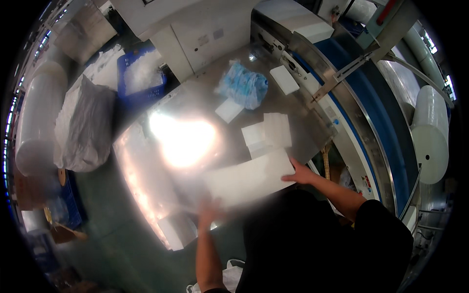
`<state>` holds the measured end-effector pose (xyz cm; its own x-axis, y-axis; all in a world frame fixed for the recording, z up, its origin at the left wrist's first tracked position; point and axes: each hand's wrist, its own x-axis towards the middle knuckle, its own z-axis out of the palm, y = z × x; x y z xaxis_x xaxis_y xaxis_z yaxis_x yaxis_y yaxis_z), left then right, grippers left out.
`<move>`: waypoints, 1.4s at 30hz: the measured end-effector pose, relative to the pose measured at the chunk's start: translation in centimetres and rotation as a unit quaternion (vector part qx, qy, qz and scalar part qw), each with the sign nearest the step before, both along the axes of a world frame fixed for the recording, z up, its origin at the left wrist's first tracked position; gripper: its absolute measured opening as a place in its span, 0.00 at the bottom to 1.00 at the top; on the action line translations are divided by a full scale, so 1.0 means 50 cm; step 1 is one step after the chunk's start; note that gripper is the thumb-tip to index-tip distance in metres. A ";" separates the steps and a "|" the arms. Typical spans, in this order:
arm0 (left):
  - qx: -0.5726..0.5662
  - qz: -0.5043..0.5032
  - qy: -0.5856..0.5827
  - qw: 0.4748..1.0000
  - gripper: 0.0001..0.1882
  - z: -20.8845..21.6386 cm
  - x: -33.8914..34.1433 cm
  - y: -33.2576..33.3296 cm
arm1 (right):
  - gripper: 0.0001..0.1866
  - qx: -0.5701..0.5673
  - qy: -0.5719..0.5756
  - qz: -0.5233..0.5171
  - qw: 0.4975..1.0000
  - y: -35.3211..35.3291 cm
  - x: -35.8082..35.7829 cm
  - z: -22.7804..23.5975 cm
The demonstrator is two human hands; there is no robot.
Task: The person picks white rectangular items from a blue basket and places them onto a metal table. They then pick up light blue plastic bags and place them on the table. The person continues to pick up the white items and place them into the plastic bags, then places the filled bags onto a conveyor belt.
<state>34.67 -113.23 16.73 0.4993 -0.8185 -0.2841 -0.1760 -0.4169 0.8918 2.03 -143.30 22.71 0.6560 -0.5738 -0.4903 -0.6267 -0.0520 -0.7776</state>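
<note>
Along the near edge of the bench (pixel 312 119), we have a long white block (pixel 246 178) lying lengthwise between our two hands. Our right hand (pixel 294 173) is clamped on its right end, thumb and fingers set apart around the corner, probably so that end cannot swing away. Our left hand (pixel 211 207) is at the block's other end, but it is too blurred for us to tell whether it grips or only touches. Holding both ends likely keeps so long a piece level and square.

Just beyond the block, toward the middle of the bench, folded white sheets (pixel 277 131) lie close by, perhaps for easy reach. A crumpled blue wrapper (pixel 244 85) sits toward the far corner, seemingly pushed out of our way. One small white block (pixel 284 80) stands by the right edge, beside the blue conveyor belt (pixel 376 115); another white block (pixel 178 230) rests at the near left corner.
</note>
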 end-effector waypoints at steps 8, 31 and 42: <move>0.164 -0.073 -0.023 0.983 0.35 -0.118 0.045 -0.071 | 0.37 0.087 0.032 0.016 0.996 -0.008 0.082 -0.031; 0.152 0.008 -0.096 0.984 0.53 0.122 0.059 -0.154 | 0.35 0.296 0.001 -0.004 0.955 0.014 0.070 -0.015; 0.170 -0.037 -0.256 0.951 0.75 0.123 0.048 -0.234 | 0.25 -0.050 0.365 0.454 0.811 -0.026 0.168 0.238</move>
